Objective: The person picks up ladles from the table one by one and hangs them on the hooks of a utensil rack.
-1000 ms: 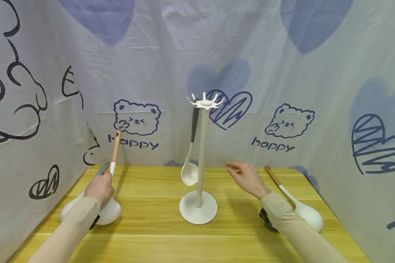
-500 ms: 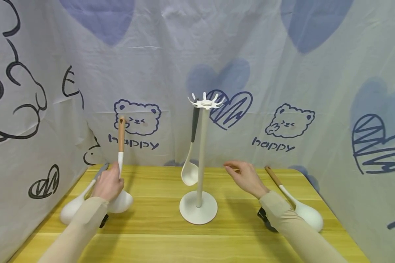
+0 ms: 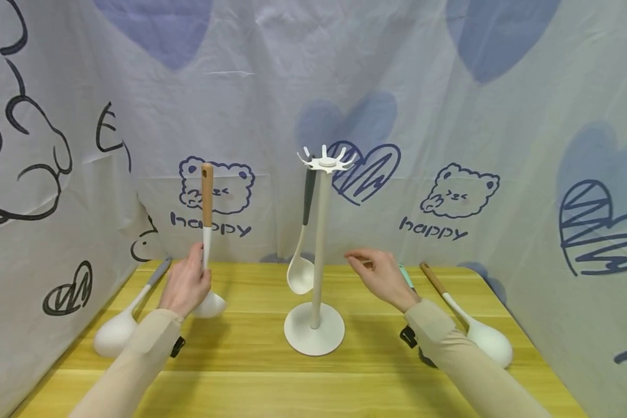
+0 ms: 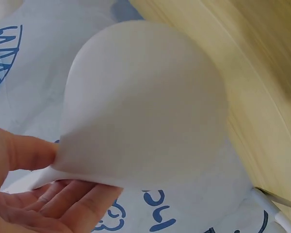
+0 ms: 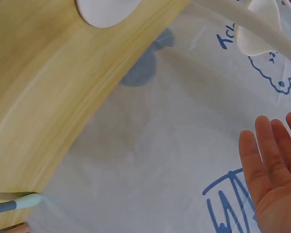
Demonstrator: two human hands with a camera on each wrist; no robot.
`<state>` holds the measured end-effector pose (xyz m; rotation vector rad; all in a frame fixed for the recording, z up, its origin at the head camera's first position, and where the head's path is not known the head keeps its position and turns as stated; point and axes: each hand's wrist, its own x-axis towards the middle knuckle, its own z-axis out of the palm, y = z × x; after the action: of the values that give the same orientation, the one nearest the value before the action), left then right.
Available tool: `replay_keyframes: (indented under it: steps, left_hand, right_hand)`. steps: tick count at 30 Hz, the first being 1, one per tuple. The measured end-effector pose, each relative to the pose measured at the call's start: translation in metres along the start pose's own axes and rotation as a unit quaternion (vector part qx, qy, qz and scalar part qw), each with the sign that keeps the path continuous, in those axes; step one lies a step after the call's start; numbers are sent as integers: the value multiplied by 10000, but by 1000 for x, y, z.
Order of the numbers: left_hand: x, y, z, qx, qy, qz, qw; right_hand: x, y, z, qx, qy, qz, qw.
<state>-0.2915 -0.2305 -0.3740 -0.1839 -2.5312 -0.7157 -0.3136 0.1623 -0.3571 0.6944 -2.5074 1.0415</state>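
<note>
My left hand (image 3: pixel 188 281) grips a white ladle (image 3: pixel 207 197) by its stem, just above the bowl. The ladle stands upright, its wooden handle end pointing up, and appears raised off the table. In the left wrist view the back of its bowl (image 4: pixel 145 102) fills the middle, with thumb and fingers around the stem. A white utensil stand (image 3: pixel 321 244) with a ring of hooks stands at the centre. From a left-side hook hangs a dark-handled ladle (image 3: pixel 300 274). Right of the stand, my right hand (image 3: pixel 381 277) hovers with relaxed fingers, holding nothing.
On the table's left lies a grey-handled white ladle (image 3: pixel 116 334). At the right lies a wooden-handled white ladle (image 3: pixel 488 342). Beside it, a utensil with a teal handle tip (image 3: pixel 406 276) is mostly hidden by my right arm. Printed cloth (image 3: pixel 271 116) encloses the table.
My left hand has carried the wooden-handled ladle up and to the right, away from the grey-handled one, turning it upright. My right hand has shifted slightly left towards the stand.
</note>
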Motion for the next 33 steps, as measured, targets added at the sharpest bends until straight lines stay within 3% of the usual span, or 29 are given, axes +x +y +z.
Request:
replay_keyframes:
  steps: [9, 18, 27, 33]
  left_hand:
    - [4, 9, 1, -286, 271, 329, 9987]
    - [7, 23, 3, -570, 139, 601, 9965]
    - [8, 35, 7, -710, 69, 740, 9947]
    - [9, 42, 14, -785, 149, 1181, 9898]
  right_hand:
    - [10, -17, -6, 173, 250, -229, 9993]
    - [18, -34, -10, 348, 530, -633, 9960]
    - [24, -49, -15, 553, 786, -709, 9928]
    - [28, -56, -17, 567, 943, -874, 9901]
